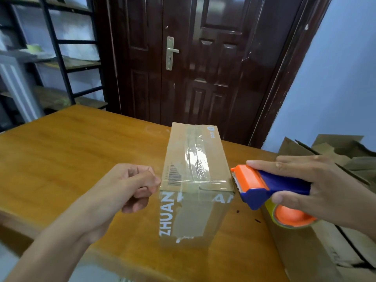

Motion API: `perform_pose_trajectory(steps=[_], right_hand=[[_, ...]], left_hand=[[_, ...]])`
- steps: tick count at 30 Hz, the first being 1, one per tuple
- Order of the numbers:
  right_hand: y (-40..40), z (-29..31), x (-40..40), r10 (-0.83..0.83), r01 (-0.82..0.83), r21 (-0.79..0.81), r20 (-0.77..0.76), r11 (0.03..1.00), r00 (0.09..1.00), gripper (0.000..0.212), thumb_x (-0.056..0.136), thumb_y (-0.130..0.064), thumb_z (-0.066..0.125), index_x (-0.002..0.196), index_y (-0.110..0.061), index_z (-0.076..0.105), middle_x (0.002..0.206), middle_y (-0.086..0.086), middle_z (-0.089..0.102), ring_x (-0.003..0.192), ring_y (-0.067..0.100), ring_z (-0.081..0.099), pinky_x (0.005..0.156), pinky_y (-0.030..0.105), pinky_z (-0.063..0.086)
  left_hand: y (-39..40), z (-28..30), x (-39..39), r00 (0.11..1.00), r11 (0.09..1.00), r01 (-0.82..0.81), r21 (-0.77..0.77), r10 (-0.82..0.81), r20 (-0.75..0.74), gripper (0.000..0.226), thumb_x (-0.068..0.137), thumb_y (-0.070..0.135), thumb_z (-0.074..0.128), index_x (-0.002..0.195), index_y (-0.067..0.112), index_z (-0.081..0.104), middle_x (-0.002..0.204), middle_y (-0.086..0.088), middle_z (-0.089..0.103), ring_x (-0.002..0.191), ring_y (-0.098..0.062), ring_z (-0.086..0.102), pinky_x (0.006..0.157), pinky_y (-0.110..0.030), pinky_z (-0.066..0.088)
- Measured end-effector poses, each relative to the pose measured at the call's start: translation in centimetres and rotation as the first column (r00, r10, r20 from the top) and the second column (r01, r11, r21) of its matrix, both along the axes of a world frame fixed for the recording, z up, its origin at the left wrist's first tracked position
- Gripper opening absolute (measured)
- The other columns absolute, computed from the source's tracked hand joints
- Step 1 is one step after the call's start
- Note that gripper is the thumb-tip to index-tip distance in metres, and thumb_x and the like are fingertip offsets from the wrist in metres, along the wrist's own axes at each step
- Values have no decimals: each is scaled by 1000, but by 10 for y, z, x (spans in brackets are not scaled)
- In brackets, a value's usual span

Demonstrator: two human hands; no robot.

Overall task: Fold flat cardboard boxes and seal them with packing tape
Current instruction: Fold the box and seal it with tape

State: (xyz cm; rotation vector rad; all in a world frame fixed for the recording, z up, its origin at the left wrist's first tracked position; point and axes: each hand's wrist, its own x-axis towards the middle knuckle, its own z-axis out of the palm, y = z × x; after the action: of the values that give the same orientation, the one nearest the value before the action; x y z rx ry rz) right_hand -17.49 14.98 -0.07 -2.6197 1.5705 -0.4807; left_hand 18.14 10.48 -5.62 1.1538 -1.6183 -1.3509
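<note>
1. Standing on the table [61, 151], the box [195, 180] is closed, its top flaps shut under a strip of clear tape [196, 157] that runs lengthwise along the seam; what is inside cannot be seen.
2. A second band of tape crosses the near end of the top, over a barcode label [174, 176], and another strip runs down the near face past the white letters "ZHUAN".
3. To the right of the right hand, a larger open carton [325, 241] holds flattened cardboard [345, 157] with black straps across it.
4. The left hand [130, 184] is curled into a loose fist, fingers [140, 176] folded toward the palm, its knuckles touching or just beside the near left top edge of the box; whether it pinches a tape end there cannot be told.
5. The right hand [317, 180] grips the dispenser [270, 188]: the index finger lies along the top of the orange head, the thumb [284, 197] presses the blue body from the near side, and the other fingers wrap the far side.
6. The dispenser's toothed blade sits just beside the near right top corner of the box, level with the cross band of tape; contact cannot be told.
7. A yellowish tape roll [293, 218] on an orange hub hangs below the right thumb, over the table edge and the carton.
8. A dark door [203, 58] stands beyond both hands, and a shelf rack [61, 58] lies beyond the left hand.
</note>
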Motion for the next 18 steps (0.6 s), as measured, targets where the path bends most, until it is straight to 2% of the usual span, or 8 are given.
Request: perform_pose_trajectory(steps=[6,9,11,12,13,15,16,18], right_hand=[[-1,-11,0,-4,1,43,67,999,998,60,95,-76,48,148,-50,50,84,-17,53,67,9,52,59,26,40],[2,-16,-4,-20,17,38,76,999,997,62,94,-77,48,150,-50,49,83,-15,52,67,11,52,59,28,40],[3,-16,-4,-33,30,42,68,999,997,62,94,-78,47,150,-51,48,83,-15,53,67,12,53,59,30,41],[3,-15,-4,-40,38,41,58,998,998,62,94,-78,47,150,-52,47,84,-15,54,68,12,53,58,32,43],[2,-16,-4,-45,43,37,49,998,998,62,95,-78,46,151,-52,47,85,-15,54,68,12,54,58,33,44],[1,-19,-3,-43,42,16,51,999,998,61,95,-76,46,151,-51,46,86,-16,56,69,12,55,58,31,44],[1,-22,-3,-39,38,10,59,999,998,61,96,-75,47,152,-50,46,87,-16,58,70,13,56,59,31,45],[1,-26,-3,-32,32,7,76,999,997,61,96,-73,48,152,-48,46,86,-15,59,71,14,56,59,32,45]], left_hand=[[10,-46,-8,979,999,-35,3,35,-199,52,80,67,70,62,22,51,65,-2,47,63,-19,44,56,-23,34],[17,-69,-17,966,990,-136,49,143,-214,64,62,88,74,69,26,62,66,0,59,63,-14,55,56,-16,41],[24,-71,-19,935,925,-340,-168,313,-167,47,79,81,68,89,35,68,88,5,72,81,-11,68,66,-19,51],[30,-65,-18,902,834,-431,-345,409,-138,30,96,68,57,107,42,69,108,12,73,100,-9,70,79,-25,55],[36,-56,-19,884,738,-443,-508,453,-114,30,107,53,44,127,42,64,129,16,68,122,-9,64,95,-29,53],[44,-47,-28,917,618,-235,-750,396,39,49,108,37,34,153,22,50,161,12,47,151,-12,41,120,-32,35],[46,-48,-34,909,565,-94,-820,385,161,55,108,39,33,157,16,45,167,8,39,156,-15,32,125,-38,29],[41,-59,-42,875,507,63,-859,386,292,59,110,42,29,159,11,41,168,2,36,158,-19,28,123,-46,35]])
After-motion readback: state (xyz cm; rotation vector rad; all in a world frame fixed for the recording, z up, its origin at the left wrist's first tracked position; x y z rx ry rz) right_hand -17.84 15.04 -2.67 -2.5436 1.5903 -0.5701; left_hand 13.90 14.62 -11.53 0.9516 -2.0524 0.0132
